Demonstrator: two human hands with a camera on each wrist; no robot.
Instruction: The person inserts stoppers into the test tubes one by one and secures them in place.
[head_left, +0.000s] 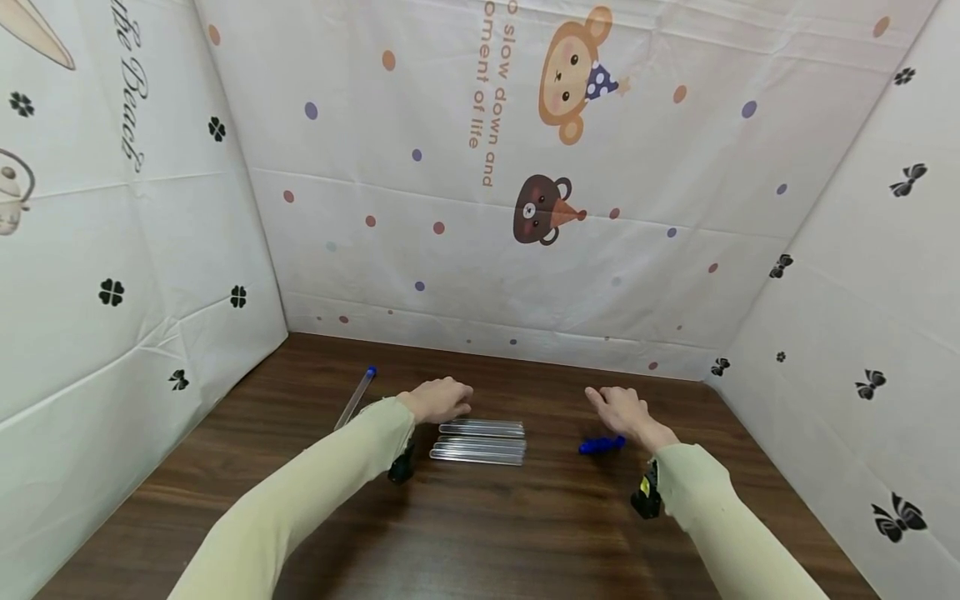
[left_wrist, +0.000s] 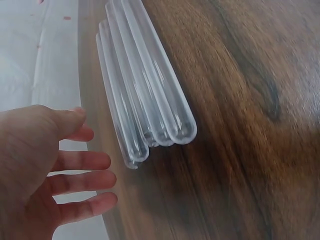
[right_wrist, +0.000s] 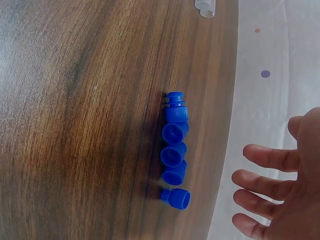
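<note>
Several clear test tubes (head_left: 480, 450) lie side by side on the table, their rounded ends toward the left hand. My left hand (head_left: 438, 400) hovers just beyond those ends; in the left wrist view its fingers (left_wrist: 82, 181) are loosely bent and apart from the tubes (left_wrist: 150, 85). On the right, several blue ribbed stoppers (head_left: 602, 445) lie in a short row. My right hand (head_left: 624, 411) is above and beside them, holding nothing. The right wrist view shows its fingers (right_wrist: 265, 182) spread apart from the stoppers (right_wrist: 174, 155).
A clear tube with a blue stopper (head_left: 356, 396) lies farther left, its near end partly behind the left sleeve. The brown wooden table (head_left: 495, 533) is bordered by printed white sheets (head_left: 450, 267) at the back and both sides.
</note>
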